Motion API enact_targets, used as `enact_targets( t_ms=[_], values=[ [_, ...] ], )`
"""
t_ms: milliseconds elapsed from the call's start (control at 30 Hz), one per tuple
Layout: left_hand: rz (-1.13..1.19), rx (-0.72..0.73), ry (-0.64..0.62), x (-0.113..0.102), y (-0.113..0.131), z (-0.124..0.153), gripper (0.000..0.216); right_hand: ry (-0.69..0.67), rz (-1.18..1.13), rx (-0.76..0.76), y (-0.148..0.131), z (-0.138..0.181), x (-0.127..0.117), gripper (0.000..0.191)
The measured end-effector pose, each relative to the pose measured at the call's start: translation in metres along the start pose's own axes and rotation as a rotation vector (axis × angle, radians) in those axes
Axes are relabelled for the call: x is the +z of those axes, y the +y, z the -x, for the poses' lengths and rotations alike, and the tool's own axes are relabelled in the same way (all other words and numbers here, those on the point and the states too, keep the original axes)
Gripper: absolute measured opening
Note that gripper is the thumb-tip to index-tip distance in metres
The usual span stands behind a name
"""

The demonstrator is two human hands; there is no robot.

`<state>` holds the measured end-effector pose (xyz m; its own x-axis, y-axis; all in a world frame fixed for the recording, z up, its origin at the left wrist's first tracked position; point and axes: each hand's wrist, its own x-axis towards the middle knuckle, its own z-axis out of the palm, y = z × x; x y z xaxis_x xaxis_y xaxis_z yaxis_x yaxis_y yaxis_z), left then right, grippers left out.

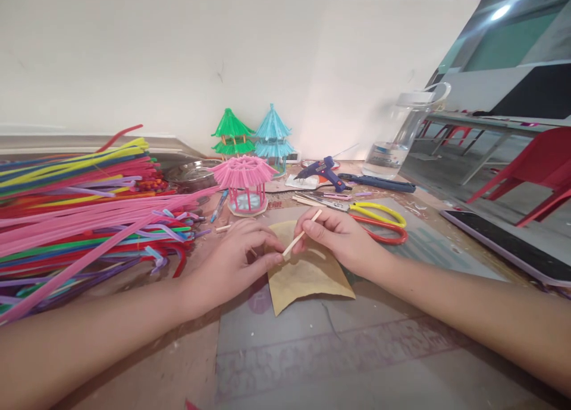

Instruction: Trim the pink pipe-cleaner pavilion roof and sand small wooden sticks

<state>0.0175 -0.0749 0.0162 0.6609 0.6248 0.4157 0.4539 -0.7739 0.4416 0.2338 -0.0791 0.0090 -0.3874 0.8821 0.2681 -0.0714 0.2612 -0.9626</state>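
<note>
My left hand point(236, 261) and my right hand point(336, 237) meet over a tan piece of cardboard point(307, 276) lying on the table. My right hand pinches a thin wooden stick point(300, 236), tilted up to the right. The fingertips of my left hand hold the stick's lower end against the cardboard. A pink straw pavilion point(245, 184) stands just behind my hands.
A big heap of coloured straws point(80, 213) fills the left side. Green point(232, 133) and blue point(273, 136) straw pavilions stand at the wall. A glue gun point(323, 173), yellow and red scissors point(379, 219), a clear jug point(401, 136) and a dark tablet point(504, 243) lie to the right.
</note>
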Motion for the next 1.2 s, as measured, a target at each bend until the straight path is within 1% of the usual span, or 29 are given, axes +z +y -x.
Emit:
enact_targets(
  t_ms=[167, 300, 500, 700, 900, 1100, 1200],
  values=[
    [-0.005, 0.039, 0.002, -0.0002, 0.0001, 0.0, 0.018, 0.011, 0.048, 0.008, -0.0011, 0.0, 0.001, 0.043],
    [0.003, 0.033, -0.001, -0.0005, 0.0002, -0.0004, 0.015, 0.001, 0.063, 0.005, -0.0004, 0.0, 0.0011, 0.043],
    [0.006, 0.029, -0.04, -0.0015, 0.0015, -0.0011, 0.014, -0.032, 0.071, 0.019, 0.0004, 0.0007, 0.0011, 0.041],
    [-0.001, 0.049, -0.029, -0.0009, 0.0028, 0.0002, 0.013, -0.088, 0.032, 0.022, 0.0002, 0.002, 0.0035, 0.04],
    [0.049, -0.007, -0.044, -0.0027, 0.0038, 0.0009, 0.012, -0.119, 0.011, 0.041, 0.0008, 0.0035, 0.0019, 0.04],
    [0.059, 0.033, -0.037, -0.0031, 0.0036, 0.0021, 0.017, -0.099, 0.005, 0.022, -0.0013, 0.0045, 0.0038, 0.041],
    [0.004, 0.015, -0.039, -0.0022, 0.0041, 0.0024, 0.012, -0.028, 0.073, -0.017, -0.0014, 0.0043, 0.0035, 0.044]
  ],
)
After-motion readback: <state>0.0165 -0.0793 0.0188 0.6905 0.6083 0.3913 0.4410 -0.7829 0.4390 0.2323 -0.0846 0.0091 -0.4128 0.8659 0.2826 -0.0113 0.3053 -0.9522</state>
